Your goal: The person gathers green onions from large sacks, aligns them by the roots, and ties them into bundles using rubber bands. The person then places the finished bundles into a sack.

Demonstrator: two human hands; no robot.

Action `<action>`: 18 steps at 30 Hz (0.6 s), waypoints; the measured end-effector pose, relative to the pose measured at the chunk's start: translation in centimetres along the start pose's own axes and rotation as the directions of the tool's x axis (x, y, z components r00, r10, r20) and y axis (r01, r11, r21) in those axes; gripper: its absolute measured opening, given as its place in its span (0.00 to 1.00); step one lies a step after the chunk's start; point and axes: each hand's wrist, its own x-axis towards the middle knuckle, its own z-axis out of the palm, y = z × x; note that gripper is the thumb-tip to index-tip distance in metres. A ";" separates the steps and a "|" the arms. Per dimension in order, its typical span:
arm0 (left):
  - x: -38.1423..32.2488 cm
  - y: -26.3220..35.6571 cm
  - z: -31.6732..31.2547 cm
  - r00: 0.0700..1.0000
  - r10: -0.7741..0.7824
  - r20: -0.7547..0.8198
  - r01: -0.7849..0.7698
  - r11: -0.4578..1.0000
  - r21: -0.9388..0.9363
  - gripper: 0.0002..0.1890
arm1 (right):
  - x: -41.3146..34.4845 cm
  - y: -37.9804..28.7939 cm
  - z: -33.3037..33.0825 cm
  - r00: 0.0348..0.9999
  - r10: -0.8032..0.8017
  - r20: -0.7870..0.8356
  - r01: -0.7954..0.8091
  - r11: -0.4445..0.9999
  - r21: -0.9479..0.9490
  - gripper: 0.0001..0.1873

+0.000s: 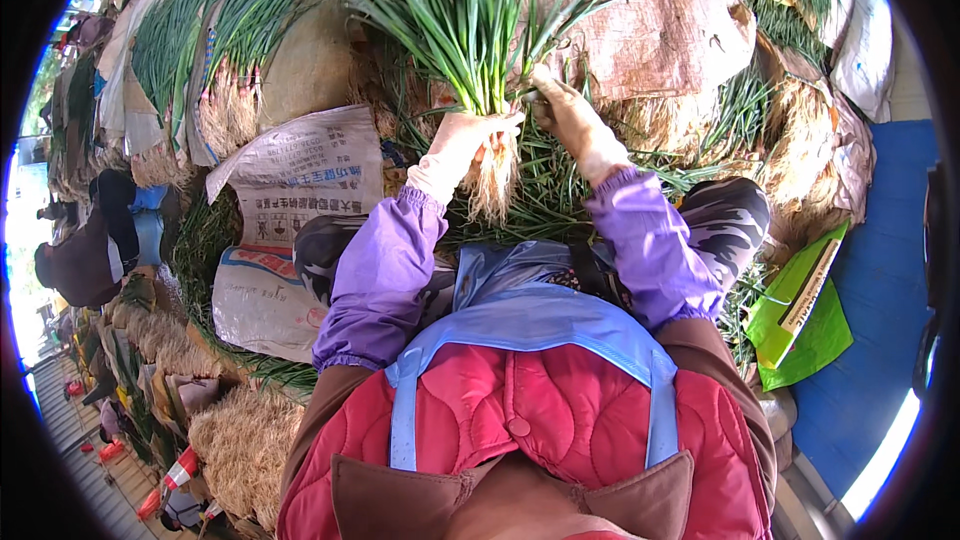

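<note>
My left hand (469, 141), in a pale glove, grips a bunch of green onion-like plants (480, 52) around the stem bases. The leaves fan out away from me and the pale roots (491, 180) hang below the fist. Close by on the right, my right hand (564, 116), also in a pale glove, has its thumb and fingertips at the base of a few leafy stalks at the bunch's right side; whether it pinches them is hard to tell. Loose green leaves (547, 180) lie under both hands, before my knees.
A printed woven sack (300, 165) lies to the left. Sacking (645, 22) covers rooted bundles beyond my hands. More bundles (240, 52) stand at the upper left. A bright green bag (799, 315) lies at the right by a blue surface (870, 240). Another person (86, 255) is at the far left.
</note>
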 end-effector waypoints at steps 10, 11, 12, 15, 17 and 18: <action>-1.1 -0.6 -2.1 0.986 0.016 -0.163 -0.056 0.969 -0.242 0.09 | 8.4 -0.4 -9.8 0.889 -0.390 -0.240 0.177 0.776 -0.606 0.22; -1.0 -0.5 -2.5 0.989 -0.040 -0.140 -0.008 0.946 -0.323 0.10 | 8.2 -1.2 -10.7 0.861 -0.388 -0.329 0.006 0.655 -0.755 0.21; -1.1 -0.5 -2.7 0.992 -0.067 -0.106 0.017 0.910 -0.414 0.11 | 7.7 -1.6 -10.8 0.822 -0.495 -0.281 0.021 0.519 -0.854 0.21; -1.0 -0.3 -3.0 0.994 -0.075 -0.083 0.020 0.848 -0.530 0.13 | 5.5 -2.3 -8.1 0.373 -0.913 -0.167 -0.281 0.060 -0.958 0.21; -1.1 -0.2 -2.7 0.995 -0.083 -0.051 0.042 0.835 -0.548 0.13 | 3.7 -2.4 -4.8 0.319 -0.939 -0.126 -0.135 0.087 -0.987 0.21; -1.2 -0.3 -2.3 0.997 -0.047 -0.065 0.010 0.877 -0.480 0.12 | 3.0 -1.5 -2.8 0.373 -0.926 -0.048 0.084 0.086 -0.993 0.21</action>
